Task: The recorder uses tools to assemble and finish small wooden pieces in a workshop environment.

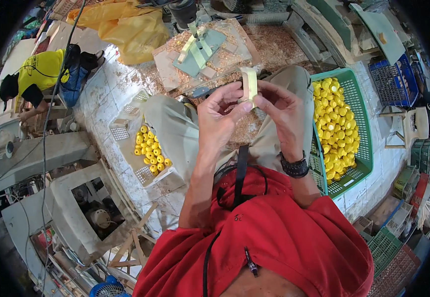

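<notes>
Between my two hands stands a small pale-yellow block (pixel 250 85), long and narrow, wood by its look. My left hand (pixel 218 116) pinches its lower left side with thumb and fingers. On the other side my right hand (pixel 286 115) grips it with the thumb near its lower end. Just ahead is a drill press (pixel 184 14), its bit above a pale-yellow wooden jig (pixel 197 49) on a grey-green plate (pixel 216 40). Wood shavings lie around the plate on the work board (pixel 164 62).
Right of my legs, a green basket (pixel 365 106) holds many flat yellow round pieces (pixel 334 126). At left, a white basket (pixel 168 179) holds yellow round pieces with holes (pixel 149 148). A person in a yellow shirt (pixel 41 72) bends at far left. A cable (pixel 46 133) hangs there.
</notes>
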Available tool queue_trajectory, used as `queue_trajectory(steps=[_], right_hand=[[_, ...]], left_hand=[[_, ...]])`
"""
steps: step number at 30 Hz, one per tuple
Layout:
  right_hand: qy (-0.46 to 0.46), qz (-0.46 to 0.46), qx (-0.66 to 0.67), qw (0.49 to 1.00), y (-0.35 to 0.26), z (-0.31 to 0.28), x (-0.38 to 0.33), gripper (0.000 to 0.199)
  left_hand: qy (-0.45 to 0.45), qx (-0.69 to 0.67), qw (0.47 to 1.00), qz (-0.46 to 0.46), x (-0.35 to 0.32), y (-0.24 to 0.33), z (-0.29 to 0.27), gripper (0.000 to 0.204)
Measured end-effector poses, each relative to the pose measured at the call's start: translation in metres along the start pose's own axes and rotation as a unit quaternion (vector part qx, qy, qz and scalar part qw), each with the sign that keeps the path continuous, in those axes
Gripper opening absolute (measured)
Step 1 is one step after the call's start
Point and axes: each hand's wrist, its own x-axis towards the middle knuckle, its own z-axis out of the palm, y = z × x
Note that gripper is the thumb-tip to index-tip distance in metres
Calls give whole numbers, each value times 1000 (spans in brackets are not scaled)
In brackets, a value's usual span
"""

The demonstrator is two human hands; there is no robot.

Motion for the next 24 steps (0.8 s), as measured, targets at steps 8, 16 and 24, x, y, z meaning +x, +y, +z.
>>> queue_trajectory(steps=[8,16,24], right_hand=[[33,41,12,999,2,-2,-6,31],[-2,20,30,999,1,-4,0,34],[-3,27,72,997,8,-9,4,30]], left_hand=[[25,77,996,39,-6,-10,-6,31],[24,-18,1000,11,-8,-15,-8,28],[55,70,994,60,-12,-8,-3,31]])
